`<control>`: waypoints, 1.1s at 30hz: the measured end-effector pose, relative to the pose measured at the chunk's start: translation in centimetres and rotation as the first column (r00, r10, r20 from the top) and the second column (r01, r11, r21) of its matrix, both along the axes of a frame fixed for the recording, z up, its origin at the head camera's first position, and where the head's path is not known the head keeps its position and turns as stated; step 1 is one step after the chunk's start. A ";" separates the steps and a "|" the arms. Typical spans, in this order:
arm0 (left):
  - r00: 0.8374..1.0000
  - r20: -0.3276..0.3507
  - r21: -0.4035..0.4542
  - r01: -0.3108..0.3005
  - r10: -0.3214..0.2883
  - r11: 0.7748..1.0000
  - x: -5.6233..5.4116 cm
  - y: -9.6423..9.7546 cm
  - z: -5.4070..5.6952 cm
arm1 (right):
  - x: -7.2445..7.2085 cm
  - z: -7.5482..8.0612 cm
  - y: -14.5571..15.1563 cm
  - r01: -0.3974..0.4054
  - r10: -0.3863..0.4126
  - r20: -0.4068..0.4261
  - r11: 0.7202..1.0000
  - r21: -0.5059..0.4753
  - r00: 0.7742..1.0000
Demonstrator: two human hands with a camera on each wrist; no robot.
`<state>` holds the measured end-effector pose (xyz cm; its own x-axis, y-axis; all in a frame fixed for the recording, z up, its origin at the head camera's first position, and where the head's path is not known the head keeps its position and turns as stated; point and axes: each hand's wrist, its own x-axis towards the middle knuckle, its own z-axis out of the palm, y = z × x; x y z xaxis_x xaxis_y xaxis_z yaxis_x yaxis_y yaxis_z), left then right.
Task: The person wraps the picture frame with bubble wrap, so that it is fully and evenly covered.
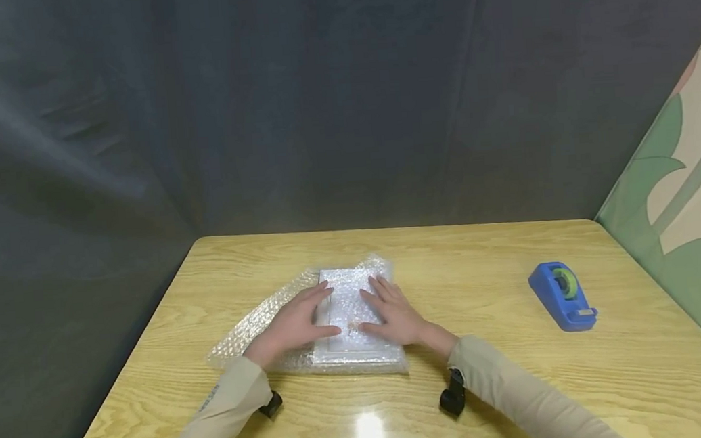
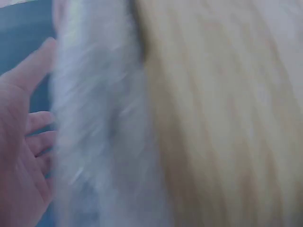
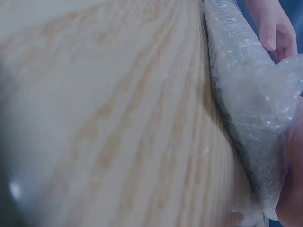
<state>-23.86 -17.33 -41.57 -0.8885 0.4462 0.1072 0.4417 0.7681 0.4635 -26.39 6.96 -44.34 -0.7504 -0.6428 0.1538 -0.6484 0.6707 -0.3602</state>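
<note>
A flat rectangular item (image 1: 347, 301), pale and frame-like, lies on the table inside clear bubble wrap (image 1: 254, 327). A loose flap of the wrap spreads out to its left. My left hand (image 1: 299, 319) lies at the item's left side, fingers extended over its face. On the opposite side, my right hand (image 1: 396, 316) rests on the wrapped surface with its fingers spread. The left wrist view is blurred, but the left hand (image 2: 19, 142) shows beside the wrap's edge. Crinkled bubble wrap (image 3: 255, 99) fills the area by the right hand in the right wrist view.
A blue tape dispenser (image 1: 560, 299) with a green roll stands on the right of the wooden table (image 1: 464, 272). Dark curtain (image 1: 331, 112) hangs behind and to the left; a floral-patterned cloth (image 1: 692, 222) is at the right. Black straps with cameras (image 1: 452, 398) sit at both wrists.
</note>
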 end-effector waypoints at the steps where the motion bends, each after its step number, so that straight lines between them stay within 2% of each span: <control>1: 1.000 0.003 0.018 -0.007 0.007 1.000 0.1 -0.6 0.3 | 0.0 0.0 0.0 0.002 -0.002 0.000 1.000 0.005 1.000; 5: 0.992 0.086 0.084 -0.095 0.088 0.992 1.1 -4.2 1.5 | -0.1 0.0 -0.1 0.001 -0.001 0.007 1.000 0.017 1.000; 8: 0.973 0.160 0.082 -0.179 0.164 0.980 2.1 -7.5 2.1 | -0.1 -0.1 -0.2 -0.001 0.001 0.008 1.000 0.019 1.000; 12: 0.956 0.207 0.068 -0.228 0.210 0.971 3.1 -11.8 1.9 | -0.1 -0.1 -0.3 -0.001 0.001 0.009 1.000 0.025 1.000; 16: 0.925 0.292 0.095 -0.281 0.244 0.955 3.9 -14.8 1.2 | 0.0 0.0 -0.2 0.001 -0.001 0.010 1.000 0.021 1.000; 18: 0.909 0.340 0.124 -0.299 0.242 0.946 4.2 -15.8 0.8 | 0.0 0.0 -0.2 0.001 -0.001 0.009 1.000 0.015 1.000; 21: 0.896 0.388 0.166 -0.301 0.218 0.939 4.7 -16.7 0.3 | 0.0 0.0 -0.1 0.003 -0.004 0.008 1.000 0.021 1.000; 28: 0.891 0.422 0.233 -0.287 0.169 0.929 5.0 -17.3 -0.1 | 0.0 -0.1 -0.1 0.000 0.000 0.006 1.000 0.009 1.000; 33: 0.863 0.494 0.321 -0.296 0.108 0.899 5.1 -17.2 -0.3 | 0.1 -0.1 -0.1 0.006 -0.006 0.002 1.000 0.002 1.000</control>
